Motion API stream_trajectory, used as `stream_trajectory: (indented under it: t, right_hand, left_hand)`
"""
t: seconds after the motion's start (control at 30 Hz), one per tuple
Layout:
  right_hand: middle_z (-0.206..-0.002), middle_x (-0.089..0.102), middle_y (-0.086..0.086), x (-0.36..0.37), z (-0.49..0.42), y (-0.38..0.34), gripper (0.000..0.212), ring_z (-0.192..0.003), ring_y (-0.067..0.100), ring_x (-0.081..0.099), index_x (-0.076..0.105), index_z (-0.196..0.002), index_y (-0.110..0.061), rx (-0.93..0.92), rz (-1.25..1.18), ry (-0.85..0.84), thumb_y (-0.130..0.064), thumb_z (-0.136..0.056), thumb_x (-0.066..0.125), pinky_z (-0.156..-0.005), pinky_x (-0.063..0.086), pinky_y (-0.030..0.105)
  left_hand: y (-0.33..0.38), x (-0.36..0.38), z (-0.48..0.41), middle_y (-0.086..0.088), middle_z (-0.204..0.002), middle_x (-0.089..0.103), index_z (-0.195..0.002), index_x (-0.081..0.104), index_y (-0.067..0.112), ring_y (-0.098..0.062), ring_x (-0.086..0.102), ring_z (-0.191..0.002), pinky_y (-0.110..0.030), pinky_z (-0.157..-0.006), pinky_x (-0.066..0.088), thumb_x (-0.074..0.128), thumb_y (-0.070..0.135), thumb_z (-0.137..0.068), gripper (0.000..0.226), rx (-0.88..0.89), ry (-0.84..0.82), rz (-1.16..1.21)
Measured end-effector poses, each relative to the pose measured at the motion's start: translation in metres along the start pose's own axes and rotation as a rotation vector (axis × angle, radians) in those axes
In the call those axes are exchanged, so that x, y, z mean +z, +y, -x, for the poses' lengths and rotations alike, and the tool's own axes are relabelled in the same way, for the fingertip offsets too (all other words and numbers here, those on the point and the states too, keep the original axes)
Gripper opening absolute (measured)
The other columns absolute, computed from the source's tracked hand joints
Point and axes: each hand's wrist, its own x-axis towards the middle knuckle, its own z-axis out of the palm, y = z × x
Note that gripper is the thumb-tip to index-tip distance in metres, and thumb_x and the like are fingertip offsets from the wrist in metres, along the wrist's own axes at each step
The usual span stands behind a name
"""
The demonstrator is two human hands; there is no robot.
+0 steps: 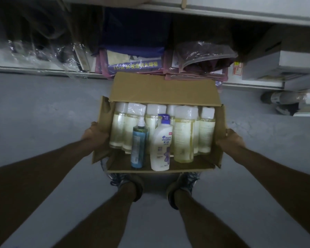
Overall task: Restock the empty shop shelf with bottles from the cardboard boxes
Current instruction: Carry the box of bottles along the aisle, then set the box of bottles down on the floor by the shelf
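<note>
An open cardboard box (166, 90) hangs in front of me above my feet. My left hand (95, 134) grips its left side and my right hand (231, 139) grips its right side. Inside stand several pale yellow bottles (183, 138) with white caps, some wrapped in clear film. In front of them are a white shampoo bottle (161, 149) with a blue pump and a slim blue-green bottle (139, 145) with a white nozzle. The box's far flap stands up, and its side flaps are folded outward under my hands.
A low shelf (43, 68) runs across the top, holding plastic-wrapped goods, purple packets (132, 66) and grey boxes (268, 67) at the right. A higher shelf edge (240, 9) lies above. Grey floor (43, 111) spreads on both sides. My shoes (184, 183) are under the box.
</note>
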Motion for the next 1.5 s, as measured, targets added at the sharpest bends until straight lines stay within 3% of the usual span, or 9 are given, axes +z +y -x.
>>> stream_trajectory:
  t: [0.17, 0.27, 0.37, 0.5, 0.63, 0.77, 1.0, 1.33, 1.5]
  right_hand:
    - [-0.128, 0.064, 0.018, -0.022, 0.056, -0.013, 0.037, -0.112, 0.038, 0.065, 0.056, -0.138, -0.008, -0.023, 0.075, -0.030, -0.016, -0.102, 0.058, -0.086, 0.060, 0.046]
    - [-0.121, 0.068, 0.018, -0.024, 0.090, -0.021, 0.028, -0.105, 0.037, 0.069, 0.061, -0.128, -0.009, -0.091, 0.150, -0.066, -0.019, -0.106, 0.047, -0.085, 0.062, 0.046]
    - [-0.128, 0.066, 0.015, -0.018, 0.135, -0.034, 0.030, -0.109, 0.036, 0.068, 0.062, -0.133, -0.019, -0.172, 0.186, -0.120, -0.022, -0.105, 0.053, -0.090, 0.061, 0.044]
    - [-0.143, 0.062, 0.010, -0.014, 0.213, -0.087, 0.045, -0.126, 0.032, 0.062, 0.055, -0.148, -0.022, -0.382, 0.337, -0.254, -0.022, -0.102, 0.057, -0.105, 0.052, 0.039]
    - [-0.141, 0.061, 0.008, -0.027, 0.321, -0.173, 0.047, -0.128, 0.032, 0.061, 0.053, -0.147, -0.024, -0.710, 0.544, -0.201, -0.026, -0.100, 0.056, -0.100, 0.053, 0.040]
    - [-0.141, 0.058, 0.009, -0.042, 0.445, -0.260, 0.050, -0.130, 0.035, 0.058, 0.052, -0.145, -0.020, -1.014, 0.738, -0.084, -0.026, -0.097, 0.059, -0.103, 0.052, 0.044]
    - [-0.150, 0.051, 0.006, -0.018, 0.680, -0.386, 0.060, -0.137, 0.031, 0.050, 0.042, -0.155, -0.022, -1.456, 0.893, 0.081, -0.030, -0.099, 0.061, -0.112, 0.044, 0.043]
    - [-0.147, 0.051, 0.004, 0.070, 1.003, -0.501, 0.064, -0.137, 0.029, 0.049, 0.043, -0.151, -0.022, -2.013, 0.842, 0.353, -0.036, -0.093, 0.064, -0.104, 0.043, 0.045]
    - [-0.155, 0.048, 0.004, 0.098, 1.113, -0.539, 0.066, -0.142, 0.029, 0.047, 0.043, -0.153, -0.020, -2.176, 0.798, 0.382, -0.033, -0.091, 0.066, -0.106, 0.043, 0.046]
  left_hand:
    - [0.007, -0.033, 0.053, -0.022, -0.136, 0.061, -0.141, 0.055, 0.003, -0.042, 0.061, -0.122, -0.048, -0.099, 0.054, 0.063, 0.026, -0.105, 0.043, 0.087, -0.079, -0.063]
    - [0.010, -0.053, 0.088, -0.019, -0.138, 0.063, -0.141, 0.059, 0.005, -0.036, 0.061, -0.117, -0.041, -0.096, 0.050, 0.059, 0.031, -0.107, 0.044, 0.178, -0.153, -0.096]
    - [0.005, -0.070, 0.127, -0.017, -0.139, 0.064, -0.140, 0.060, 0.005, -0.038, 0.062, -0.125, -0.040, -0.100, 0.049, 0.058, 0.036, -0.105, 0.047, 0.231, -0.191, -0.162]
    - [-0.012, -0.098, 0.175, -0.017, -0.138, 0.068, -0.140, 0.060, 0.007, -0.036, 0.065, -0.124, -0.039, -0.101, 0.050, 0.060, 0.025, -0.107, 0.037, 0.235, -0.134, -0.106]
    - [-0.031, -0.151, 0.243, -0.014, -0.154, 0.057, -0.159, 0.043, 0.017, -0.035, 0.058, -0.137, -0.039, -0.105, 0.048, 0.069, 0.039, -0.101, 0.068, 0.225, -0.054, -0.050]
    - [-0.068, -0.219, 0.320, -0.008, -0.163, 0.044, -0.165, 0.032, 0.023, -0.034, 0.050, -0.142, -0.045, -0.107, 0.050, 0.067, 0.043, -0.100, 0.077, 0.226, 0.146, -0.027]
    - [-0.182, -0.374, 0.436, 0.000, -0.164, 0.042, -0.161, 0.038, 0.025, -0.032, 0.048, -0.142, -0.046, -0.105, 0.050, 0.070, 0.047, -0.094, 0.077, 0.064, 0.597, 0.147]
    - [-0.404, -0.556, 0.581, -0.001, -0.171, 0.033, -0.162, 0.037, 0.026, -0.030, 0.038, -0.152, -0.055, -0.108, 0.047, 0.074, 0.048, -0.090, 0.084, -0.269, 0.996, 0.237]
    - [-0.482, -0.614, 0.633, -0.002, -0.174, 0.028, -0.166, 0.032, 0.024, -0.028, 0.032, -0.156, -0.055, -0.115, 0.045, 0.074, 0.048, -0.093, 0.087, -0.384, 1.144, 0.286]
